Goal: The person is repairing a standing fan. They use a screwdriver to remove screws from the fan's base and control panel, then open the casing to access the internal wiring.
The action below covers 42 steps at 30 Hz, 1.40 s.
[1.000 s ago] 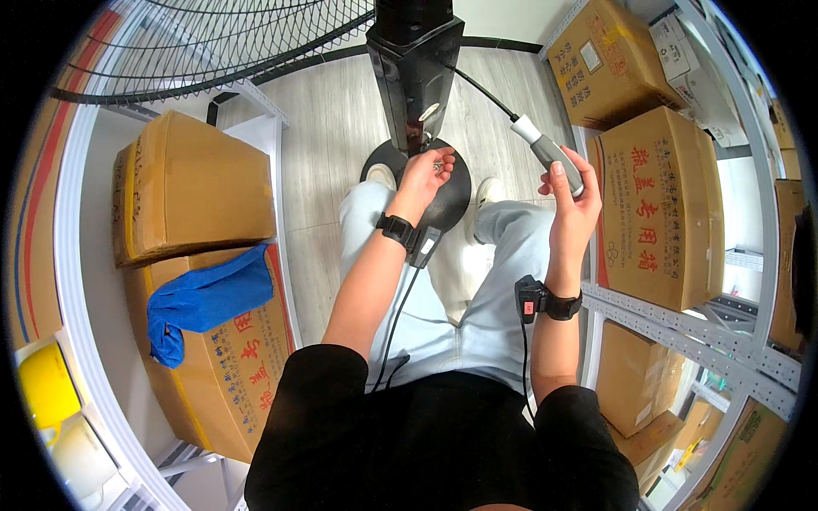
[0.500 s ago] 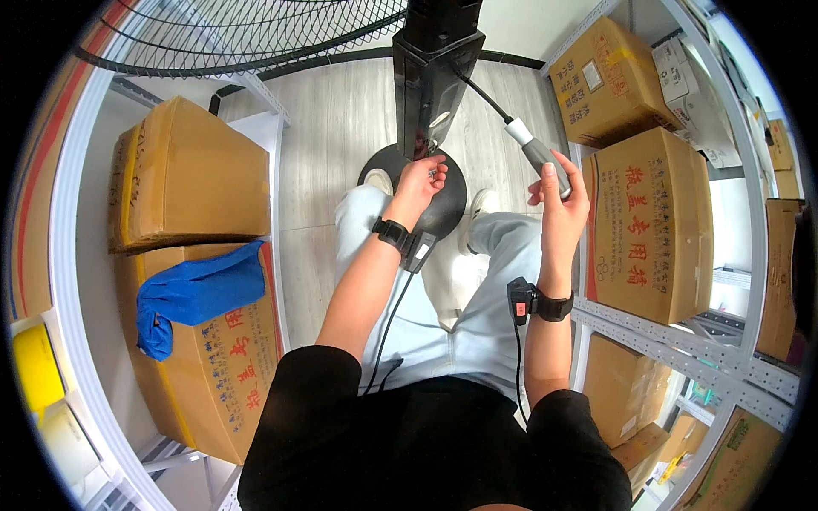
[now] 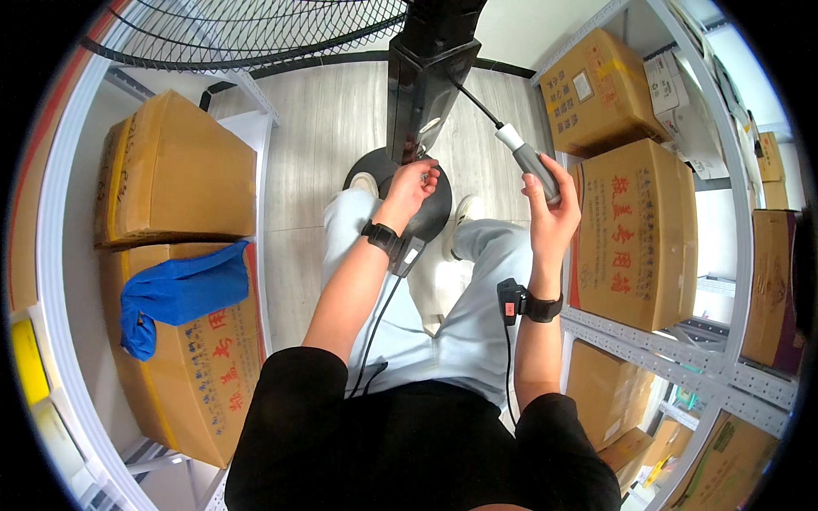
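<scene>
- My right hand (image 3: 545, 200) is wrapped shut around the grey handle of a screwdriver (image 3: 520, 153); the thin dark shaft runs up and left, its tip meeting the right face of the fan column (image 3: 426, 85).
- My left hand (image 3: 413, 183) sits at the lower edge of that column, fingers curled loosely against it. It looks like a steadying touch more than a full clasp, and I can't tell whether anything small is pinched inside.
- The column rises from a round dark base (image 3: 426, 217) on the wood-look floor (image 3: 328, 119), between my knees; the wire fan guard (image 3: 256, 30) spreads across the top of the view.
- Judgement: the step in hand is working a fastener on the side of the column. To do it well I'd keep the shaft in line with the screw — the handle sits low and well off to the right, so the angle looks steep and the tip could cam out.
- I'd press inward along the shaft while turning, and let the left hand brace the column against that push, since the stand looks free to rock on its base.
- Tight quarters: cardboard boxes (image 3: 635, 230) on the metal shelving (image 3: 673, 353) sit just beside my right elbow; more boxes and a blue cloth (image 3: 175, 294) on the left. Short wrist turns, not big sweeps.
- The wrist-strap cables (image 3: 375, 324) hang near my lap — keep them off the driver.
</scene>
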Each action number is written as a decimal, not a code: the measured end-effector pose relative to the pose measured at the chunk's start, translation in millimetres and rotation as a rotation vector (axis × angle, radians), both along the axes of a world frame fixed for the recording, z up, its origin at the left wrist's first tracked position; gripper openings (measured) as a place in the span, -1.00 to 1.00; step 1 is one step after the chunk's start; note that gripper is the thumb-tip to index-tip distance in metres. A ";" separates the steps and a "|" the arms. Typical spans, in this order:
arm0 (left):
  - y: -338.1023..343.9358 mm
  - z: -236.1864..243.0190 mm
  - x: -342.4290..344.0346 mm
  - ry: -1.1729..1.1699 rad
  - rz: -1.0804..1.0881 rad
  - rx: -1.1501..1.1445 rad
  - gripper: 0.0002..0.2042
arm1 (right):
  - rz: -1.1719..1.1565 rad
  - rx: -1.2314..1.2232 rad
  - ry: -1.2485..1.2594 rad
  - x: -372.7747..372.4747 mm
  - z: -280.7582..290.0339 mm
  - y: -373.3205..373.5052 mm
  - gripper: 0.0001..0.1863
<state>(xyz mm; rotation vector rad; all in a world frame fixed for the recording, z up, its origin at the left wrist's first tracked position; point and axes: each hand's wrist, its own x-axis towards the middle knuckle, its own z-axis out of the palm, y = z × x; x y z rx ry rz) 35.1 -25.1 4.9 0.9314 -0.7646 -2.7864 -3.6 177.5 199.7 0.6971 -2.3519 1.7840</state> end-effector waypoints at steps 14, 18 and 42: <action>5.0 10.8 0.1 0.157 -0.112 -0.063 -0.76 | -0.060 0.166 0.019 13.0 14.8 -9.2 -0.73; 9.2 34.1 2.4 0.207 -0.162 -0.080 -0.74 | -0.027 0.059 0.141 7.0 -7.0 -5.3 -0.71; 52.5 167.8 -11.3 0.394 -0.207 -0.362 -0.73 | 0.017 -0.103 -0.522 -1.2 -2.2 8.5 -0.68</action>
